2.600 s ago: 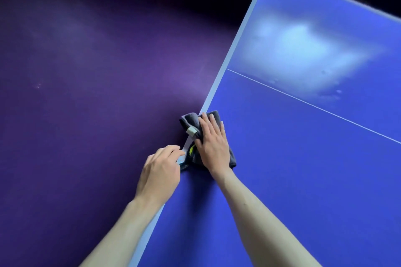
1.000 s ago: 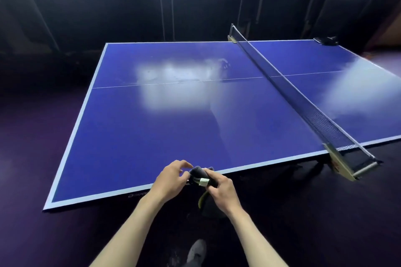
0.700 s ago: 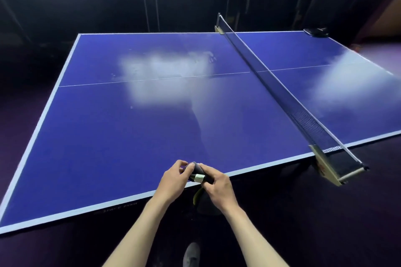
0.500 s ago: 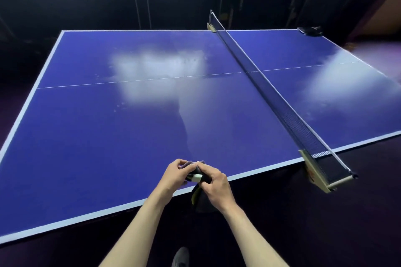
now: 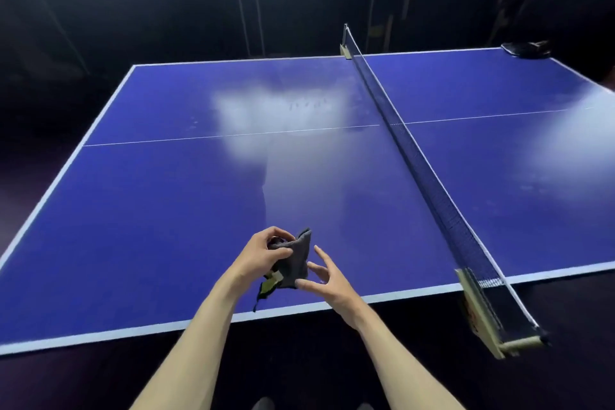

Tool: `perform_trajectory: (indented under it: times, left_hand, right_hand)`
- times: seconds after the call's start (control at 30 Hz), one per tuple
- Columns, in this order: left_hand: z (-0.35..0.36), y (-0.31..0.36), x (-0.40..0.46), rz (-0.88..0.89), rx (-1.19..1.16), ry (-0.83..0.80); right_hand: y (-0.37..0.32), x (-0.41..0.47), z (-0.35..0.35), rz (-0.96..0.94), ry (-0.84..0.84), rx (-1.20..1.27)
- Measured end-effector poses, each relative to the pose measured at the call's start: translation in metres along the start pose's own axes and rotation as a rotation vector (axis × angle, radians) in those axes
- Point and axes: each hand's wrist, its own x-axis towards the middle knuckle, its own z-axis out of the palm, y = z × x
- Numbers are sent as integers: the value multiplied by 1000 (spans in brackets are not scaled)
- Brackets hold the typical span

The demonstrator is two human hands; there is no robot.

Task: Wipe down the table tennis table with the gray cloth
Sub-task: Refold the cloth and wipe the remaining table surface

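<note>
The blue table tennis table (image 5: pixel 166 210) with white lines fills the view. A gray cloth (image 5: pixel 294 263), with a pale tag and a yellow-green strip hanging at its lower corner, is held in the air just above the table's near edge. My left hand (image 5: pixel 263 255) grips the cloth's upper left part with curled fingers and thumb. To the cloth's right is my right hand (image 5: pixel 327 280), fingers spread and nearly straight, its fingertips at or just off the cloth's right edge.
A dark net (image 5: pixel 419 163) runs from the far edge to a clamp post (image 5: pixel 482 319) at the near edge on the right. A dark paddle (image 5: pixel 525 50) lies at the table's far right corner. Dark floor and dark walls surround the table.
Both hands held the bunched cloth together at the table's near edge. Now the cloth hangs more unfolded from my left hand, and my right hand has let go and spread its fingers.
</note>
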Motion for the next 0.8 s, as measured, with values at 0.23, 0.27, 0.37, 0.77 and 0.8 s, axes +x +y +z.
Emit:
perform_trajectory:
  times: [0.23,0.27,0.37,0.77,0.8]
  left_hand:
    - [14,34,4,65,8,89]
    - [13,33,6,69,5,115]
    - [6,29,14,49,76,218]
    - [-52,-17,127,-121,362,311]
    - [-54,-19,137,-131,368,363]
  right_hand:
    - [-27,26,-47,-43,-25,19]
    - [-29,30,-50,-62,-14,-3]
    - [-37,44,-60,-86,16,-34]
    - [-86,140,-71,-144,168,-358]
    - [-91,147,-69,-164,198,-375]
